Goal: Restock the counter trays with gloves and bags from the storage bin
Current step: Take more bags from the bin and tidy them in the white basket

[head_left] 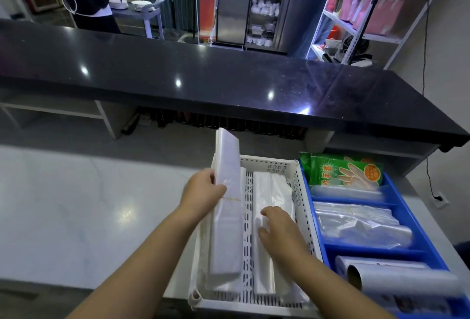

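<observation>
Head | left hand (203,191) grips bag bundle (227,206) (tilted) | right hand (278,227) beside

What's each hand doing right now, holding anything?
Left hand: closed on the banded bag bundle, tilted up out of the white tray.
Right hand: open, fingers resting on the flat bag stack in the tray, gripping nothing.
</observation>
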Available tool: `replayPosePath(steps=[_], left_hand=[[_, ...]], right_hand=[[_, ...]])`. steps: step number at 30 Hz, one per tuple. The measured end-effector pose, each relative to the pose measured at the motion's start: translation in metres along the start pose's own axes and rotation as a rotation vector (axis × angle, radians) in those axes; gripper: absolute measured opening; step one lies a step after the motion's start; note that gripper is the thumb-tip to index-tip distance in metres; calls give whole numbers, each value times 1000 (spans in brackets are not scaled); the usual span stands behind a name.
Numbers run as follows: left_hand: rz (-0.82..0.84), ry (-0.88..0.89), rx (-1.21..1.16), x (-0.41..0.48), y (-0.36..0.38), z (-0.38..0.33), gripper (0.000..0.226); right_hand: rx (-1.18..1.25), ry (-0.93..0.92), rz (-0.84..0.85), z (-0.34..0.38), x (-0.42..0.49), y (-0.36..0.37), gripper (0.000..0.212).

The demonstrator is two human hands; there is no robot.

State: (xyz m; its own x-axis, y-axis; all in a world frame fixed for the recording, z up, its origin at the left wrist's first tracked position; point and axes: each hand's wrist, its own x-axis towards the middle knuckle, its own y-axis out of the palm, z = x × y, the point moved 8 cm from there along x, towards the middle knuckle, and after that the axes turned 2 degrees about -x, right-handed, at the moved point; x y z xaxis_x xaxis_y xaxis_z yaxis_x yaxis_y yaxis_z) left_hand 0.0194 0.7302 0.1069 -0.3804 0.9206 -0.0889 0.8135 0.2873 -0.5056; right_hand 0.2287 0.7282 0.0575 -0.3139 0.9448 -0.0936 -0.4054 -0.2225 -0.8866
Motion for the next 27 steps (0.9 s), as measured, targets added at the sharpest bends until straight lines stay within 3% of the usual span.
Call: replayPosePath(steps=[3, 6, 13, 20, 24, 27], left_hand=[[-35, -26, -47, 3, -20, 6, 10], [-2, -41, -106, -2, -17, 10, 6], [82, -17, -59, -16, 19, 8, 7], [150, -36, -7, -29, 72, -1, 14], [209, 128, 298, -38, 96, -1, 51], [173, 314, 609, -44, 100, -7, 50]], right_hand=[[-203, -9, -12, 15, 6, 8, 37], [-272, 30, 0, 20, 11, 10, 30], [-59, 158, 56, 2, 14, -6, 16], [133, 249, -172, -27, 5, -46, 21], [161, 246, -218, -32, 0, -55, 22], [171, 236, -215, -31, -1, -54, 21]])
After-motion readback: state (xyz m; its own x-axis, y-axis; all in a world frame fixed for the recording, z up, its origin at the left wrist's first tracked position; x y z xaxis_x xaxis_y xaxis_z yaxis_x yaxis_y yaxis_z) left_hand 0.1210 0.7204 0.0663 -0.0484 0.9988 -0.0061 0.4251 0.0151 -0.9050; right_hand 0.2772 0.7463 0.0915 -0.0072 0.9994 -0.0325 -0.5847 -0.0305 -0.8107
